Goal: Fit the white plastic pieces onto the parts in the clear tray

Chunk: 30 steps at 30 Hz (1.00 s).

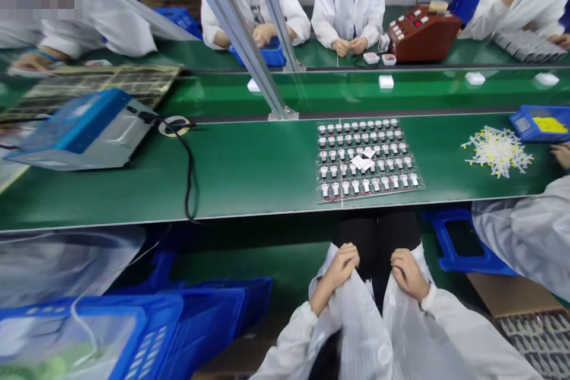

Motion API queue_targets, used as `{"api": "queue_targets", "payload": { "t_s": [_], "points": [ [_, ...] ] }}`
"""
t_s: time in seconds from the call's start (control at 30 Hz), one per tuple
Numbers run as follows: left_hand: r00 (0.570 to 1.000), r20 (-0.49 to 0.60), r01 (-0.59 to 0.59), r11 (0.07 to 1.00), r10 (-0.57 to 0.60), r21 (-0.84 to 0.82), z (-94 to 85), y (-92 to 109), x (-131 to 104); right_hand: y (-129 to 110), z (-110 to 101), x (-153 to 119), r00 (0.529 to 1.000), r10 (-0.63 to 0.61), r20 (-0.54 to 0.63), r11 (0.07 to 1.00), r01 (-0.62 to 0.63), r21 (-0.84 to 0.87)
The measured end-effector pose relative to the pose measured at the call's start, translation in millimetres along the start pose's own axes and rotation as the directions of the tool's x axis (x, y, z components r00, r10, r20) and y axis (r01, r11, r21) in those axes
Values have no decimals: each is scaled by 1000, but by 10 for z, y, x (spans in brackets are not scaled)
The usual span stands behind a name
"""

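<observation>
My left hand is closed on one front edge of the white coat, over my left thigh. Across from it, my right hand is closed on the other edge of the coat, at my right thigh. Both hands are below the front edge of the green table. On the table in front of me lies a clear tray with rows of small white parts. A few small white paper slips rest on top of it.
A pile of white sticks with yellow tips and a blue bin are at the right, beside a co-worker's sleeve. A blue machine with a black cable stands left. Blue crates are at lower left. A metal post rises behind.
</observation>
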<state>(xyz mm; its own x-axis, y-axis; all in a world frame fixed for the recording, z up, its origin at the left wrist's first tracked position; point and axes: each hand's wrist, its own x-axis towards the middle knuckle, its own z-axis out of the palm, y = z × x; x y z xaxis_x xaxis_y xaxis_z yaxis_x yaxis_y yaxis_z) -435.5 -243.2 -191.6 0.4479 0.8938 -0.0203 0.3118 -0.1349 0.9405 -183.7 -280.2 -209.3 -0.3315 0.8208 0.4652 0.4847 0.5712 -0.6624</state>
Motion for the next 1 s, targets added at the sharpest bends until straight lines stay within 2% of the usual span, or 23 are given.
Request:
{"api": "queue_targets", "payload": {
  "t_s": [0.07, 0.13, 0.23, 0.33, 0.5, 0.67, 0.73, 0.8, 0.9, 1.0],
  "points": [
    [982, 171, -50, 988, 75, -146, -73, 172, -68, -124, -186, -2, 993, -86, 78, 995, 82, 57],
    [943, 309, -41, 964, 124, -262, -158, 335, -79, -235, -352, 46, 965, -172, 197, 983, 156, 93],
    [904, 407, 0, 952, 131, -306, -278, 517, 15, -319, -508, 170, 917, -230, 327, 973, 208, 100],
    [913, 392, -25, 975, 111, -219, -374, 625, 173, -312, -559, 288, 899, -256, 354, 967, 232, 108],
    [924, 359, -165, 985, 134, 58, -517, 759, 319, -270, -584, 400, 872, -309, 380, 951, 287, 116],
    [951, 262, -262, 878, 165, 401, -493, 846, 337, -299, -551, 594, 926, -162, 340, 980, 110, 168],
    [953, 252, -267, 853, 165, 449, -408, 843, 353, -325, -504, 698, 939, -99, 328, 984, 44, 172],
    [959, 233, -239, 897, 158, 372, -300, 818, 371, -344, -446, 774, 949, -76, 306, 984, 22, 177],
    [989, 126, -91, 989, 76, 116, -146, 757, 386, -348, -355, 781, 972, -51, 229, 986, 13, 167],
    [999, 37, 37, 993, -33, -111, -43, 707, 394, -325, -281, 674, 988, 11, 152, 984, -37, 173]
  ]
}}
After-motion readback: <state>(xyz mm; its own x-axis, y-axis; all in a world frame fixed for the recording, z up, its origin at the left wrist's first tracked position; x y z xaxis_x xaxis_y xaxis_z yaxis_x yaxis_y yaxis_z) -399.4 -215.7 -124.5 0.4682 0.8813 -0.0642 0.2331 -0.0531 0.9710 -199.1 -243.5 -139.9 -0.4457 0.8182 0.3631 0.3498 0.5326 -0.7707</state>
